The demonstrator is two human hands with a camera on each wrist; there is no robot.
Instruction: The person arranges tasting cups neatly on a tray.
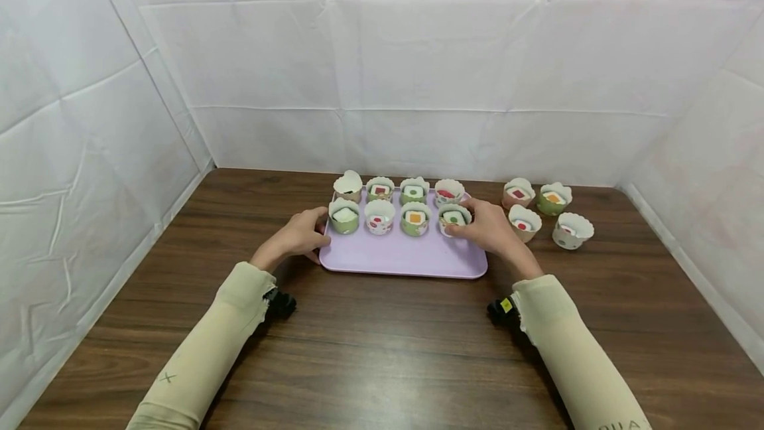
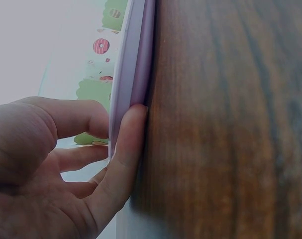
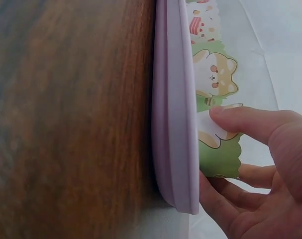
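Green paper cup point(image 3: 221, 157), scalloped rim, cartoon print.

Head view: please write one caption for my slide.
The left hand grips a purple tray of cups while the right hand holds the front row's rightmost cup.

I read an X point(image 1: 167, 377) on the left sleeve point(image 1: 205, 344), left of the tray point(image 1: 406, 261). Right of it, the right sleeve point(image 1: 575, 350) shows cropped letters point(image 1: 621, 425) ending "UA".

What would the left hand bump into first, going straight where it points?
Likely the green cup at the front row's left end; the left hand grips the tray beside it, though any gap is unclear.
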